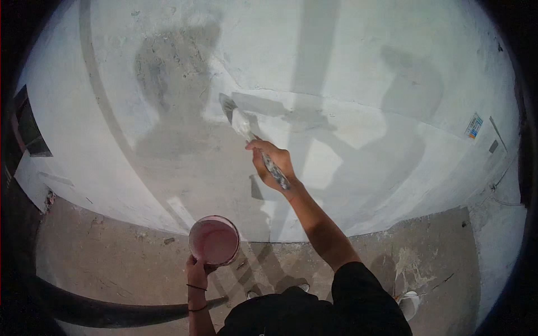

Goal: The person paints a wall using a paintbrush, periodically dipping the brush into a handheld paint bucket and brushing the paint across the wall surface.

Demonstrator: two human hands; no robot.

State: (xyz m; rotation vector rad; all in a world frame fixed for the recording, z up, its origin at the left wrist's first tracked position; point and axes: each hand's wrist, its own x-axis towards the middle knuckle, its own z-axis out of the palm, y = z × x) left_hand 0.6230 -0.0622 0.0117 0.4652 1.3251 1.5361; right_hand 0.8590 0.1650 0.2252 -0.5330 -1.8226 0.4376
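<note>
My right hand [273,164] grips the paint-smeared handle of a paintbrush [240,121]. The brush points up and left, its dark bristle tip at or very near the pale wall [361,126]; contact cannot be told for sure. White paint coats the part of the brush below the bristles. Lower down, my left hand [198,266] holds a round bucket [214,240] by its near rim. Pinkish paint or residue shows inside the bucket. Dark bands circle my left wrist.
Shadows fall across the wall. A small printed sticker [473,126] is on its right side, near a thin cable [500,181]. Below is a stained concrete floor [126,256], with a white container [409,305] at lower right and a dark curved object [113,311] at lower left.
</note>
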